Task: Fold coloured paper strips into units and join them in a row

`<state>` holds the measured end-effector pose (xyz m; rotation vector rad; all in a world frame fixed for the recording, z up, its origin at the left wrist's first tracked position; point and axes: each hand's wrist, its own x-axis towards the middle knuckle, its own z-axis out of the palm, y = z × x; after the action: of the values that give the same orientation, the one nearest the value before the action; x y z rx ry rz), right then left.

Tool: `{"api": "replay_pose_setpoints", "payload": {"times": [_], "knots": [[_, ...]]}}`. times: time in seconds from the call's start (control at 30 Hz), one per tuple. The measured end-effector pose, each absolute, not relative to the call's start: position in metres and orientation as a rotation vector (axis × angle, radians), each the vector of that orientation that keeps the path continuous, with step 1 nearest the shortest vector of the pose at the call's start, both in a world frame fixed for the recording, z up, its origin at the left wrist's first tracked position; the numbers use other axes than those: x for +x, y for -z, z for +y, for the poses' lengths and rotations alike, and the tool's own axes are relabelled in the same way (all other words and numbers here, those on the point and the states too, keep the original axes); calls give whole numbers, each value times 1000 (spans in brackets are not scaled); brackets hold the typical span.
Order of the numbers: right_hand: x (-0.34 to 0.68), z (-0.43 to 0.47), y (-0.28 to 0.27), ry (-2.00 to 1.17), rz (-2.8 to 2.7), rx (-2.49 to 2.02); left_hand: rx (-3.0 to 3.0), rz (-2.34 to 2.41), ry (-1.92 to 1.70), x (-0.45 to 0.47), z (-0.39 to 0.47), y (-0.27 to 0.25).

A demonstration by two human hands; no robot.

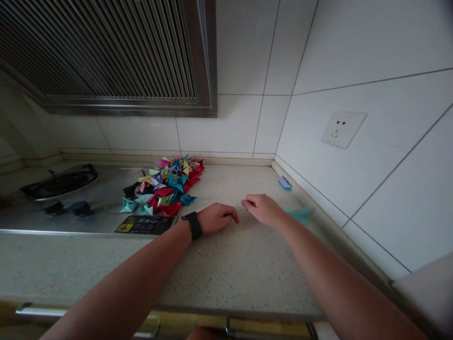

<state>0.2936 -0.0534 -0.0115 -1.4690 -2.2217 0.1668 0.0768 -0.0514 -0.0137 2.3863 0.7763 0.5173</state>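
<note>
Many multicoloured origami figures [171,184] heaped along right side of gas hob [104,223], near left hand [218,217]. Left hand, black wristwatch [194,225] on, fingers curled down over speckled table [230,274]. Right hand [262,208] close by, apart, fingers folded in; from here, cannot tell whether either pinches anything. Teal paper [302,215] just beside right hand; small lilac-and-blue folded paper [284,183] farther back, near tiled wall [322,184].
</note>
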Motion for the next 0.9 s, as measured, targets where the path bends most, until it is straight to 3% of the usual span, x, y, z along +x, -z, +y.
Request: {"api": "replay_pose_setpoints", "payload": {"times": [0.47,0.67,0.9], "knots": [[296,-52,11,-198,-2321,-1426,2849,886,-319,57,-47,-4],[298,-53,11,-204,-2338,-1407,2843,1595,-453,16,-38,-34],[301,-53,12,-238,-2365,-1394,2673,1880,-127,-21,-19,-25]]}}
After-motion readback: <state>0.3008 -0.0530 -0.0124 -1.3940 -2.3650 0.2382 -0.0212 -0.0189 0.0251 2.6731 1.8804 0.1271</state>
